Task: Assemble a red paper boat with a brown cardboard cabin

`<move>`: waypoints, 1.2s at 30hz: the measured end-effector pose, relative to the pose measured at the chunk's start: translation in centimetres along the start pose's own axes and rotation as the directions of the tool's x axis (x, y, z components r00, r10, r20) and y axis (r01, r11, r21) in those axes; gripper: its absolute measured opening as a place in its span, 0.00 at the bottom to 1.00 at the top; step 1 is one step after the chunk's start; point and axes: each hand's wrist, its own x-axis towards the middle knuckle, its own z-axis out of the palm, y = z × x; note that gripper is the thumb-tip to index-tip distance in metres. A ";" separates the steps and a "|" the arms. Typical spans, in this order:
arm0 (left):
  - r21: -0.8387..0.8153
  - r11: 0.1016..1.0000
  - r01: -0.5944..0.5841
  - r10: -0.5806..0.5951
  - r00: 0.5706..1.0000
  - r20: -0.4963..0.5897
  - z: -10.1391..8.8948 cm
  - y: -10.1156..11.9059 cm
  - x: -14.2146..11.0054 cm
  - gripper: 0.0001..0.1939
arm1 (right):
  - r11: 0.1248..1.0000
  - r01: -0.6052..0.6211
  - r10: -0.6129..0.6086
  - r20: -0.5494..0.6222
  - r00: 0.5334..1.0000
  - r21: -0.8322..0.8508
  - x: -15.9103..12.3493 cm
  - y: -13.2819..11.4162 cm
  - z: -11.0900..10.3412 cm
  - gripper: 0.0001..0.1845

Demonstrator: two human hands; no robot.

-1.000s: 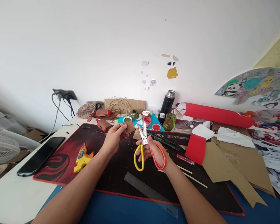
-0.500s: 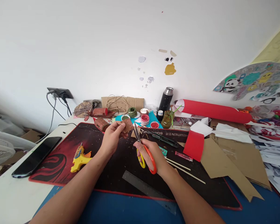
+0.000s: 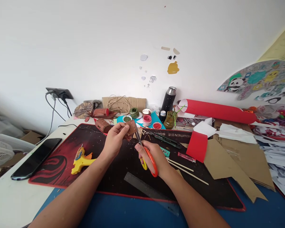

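Note:
My left hand (image 3: 115,139) pinches a small brown cardboard piece (image 3: 131,128) above the black and red desk mat (image 3: 97,177). My right hand (image 3: 152,155) is wrapped round the orange and yellow handles of a pair of scissors (image 3: 146,155). The scissor blades point up and left, and their tips meet the lower right edge of the brown piece. Both hands hover over the middle of the mat, close together.
A yellow glue gun (image 3: 80,156) and a phone (image 3: 35,157) lie to the left. A dark ruler (image 3: 149,191) lies near me. Red paper (image 3: 196,146), cardboard sheets (image 3: 230,167), wooden sticks (image 3: 187,171) lie to the right. Paint jars (image 3: 147,120), a flask (image 3: 168,100) and a red roll (image 3: 216,111) line the back.
The scissors have turned from handles spread wide to closed, and moved left so the blades reach the brown piece. My left hand has held the piece almost still.

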 end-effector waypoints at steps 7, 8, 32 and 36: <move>0.022 1.000 -0.001 0.000 1.000 0.023 0.0 0.1 -0.1 0.23 | 1.000 0.000 0.000 -0.006 1.000 -0.020 0.0 0.0 0.0 0.26; 0.024 1.000 -0.004 0.003 1.000 0.025 0.1 0.1 -0.1 0.22 | 1.000 0.001 -0.001 -0.004 1.000 -0.025 0.0 0.0 0.0 0.26; 0.014 1.000 -0.005 0.004 1.000 0.031 0.2 -0.3 0.0 0.21 | 0.987 -0.047 0.045 -0.020 0.999 -0.154 -0.1 -0.9 -0.1 0.23; 0.028 0.999 -0.014 0.013 0.999 0.033 0.1 -0.4 -0.1 0.19 | 0.978 -0.034 0.029 -0.029 0.999 -0.207 -0.2 -1.2 -0.2 0.23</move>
